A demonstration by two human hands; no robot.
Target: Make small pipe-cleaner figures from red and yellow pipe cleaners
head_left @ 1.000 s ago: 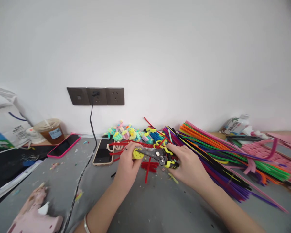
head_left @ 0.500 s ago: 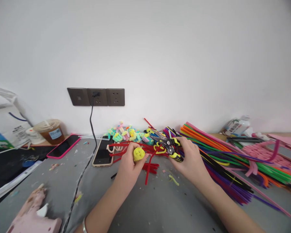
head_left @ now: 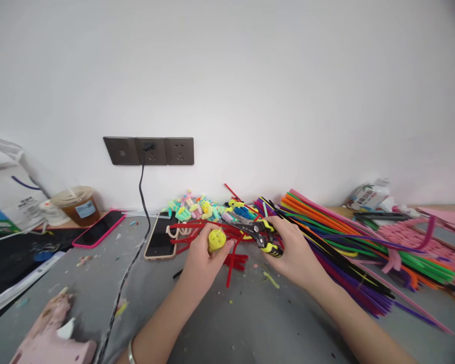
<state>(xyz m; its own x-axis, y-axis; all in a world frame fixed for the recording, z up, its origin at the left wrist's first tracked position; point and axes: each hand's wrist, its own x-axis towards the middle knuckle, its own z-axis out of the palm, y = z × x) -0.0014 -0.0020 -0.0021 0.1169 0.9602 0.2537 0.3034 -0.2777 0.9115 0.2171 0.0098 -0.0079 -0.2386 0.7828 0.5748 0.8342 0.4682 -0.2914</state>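
My left hand (head_left: 200, 258) pinches a small round yellow fuzzy piece (head_left: 216, 239) between thumb and fingers, held just above the grey table (head_left: 227, 323). My right hand (head_left: 293, 250) grips yellow-and-black wire cutters (head_left: 260, 233) by the handles, jaws pointing left toward the yellow piece. Loose red pipe cleaners (head_left: 233, 260) lie on the table below and between both hands. A heap of small pastel craft figures (head_left: 200, 208) sits behind them by the wall.
A large pile of coloured pipe cleaners (head_left: 349, 237) spreads to the right. Two phones (head_left: 160, 235) (head_left: 98, 228) lie left of the hands, one on a black cable (head_left: 131, 263). An iced drink cup (head_left: 78, 205), a pink glue gun (head_left: 49, 338) and pink pieces (head_left: 420, 242) lie around.
The cutters' jaws left the yellow piece, swung right and back, then came partway down toward it again. My left hand turned the yellow piece to face up.
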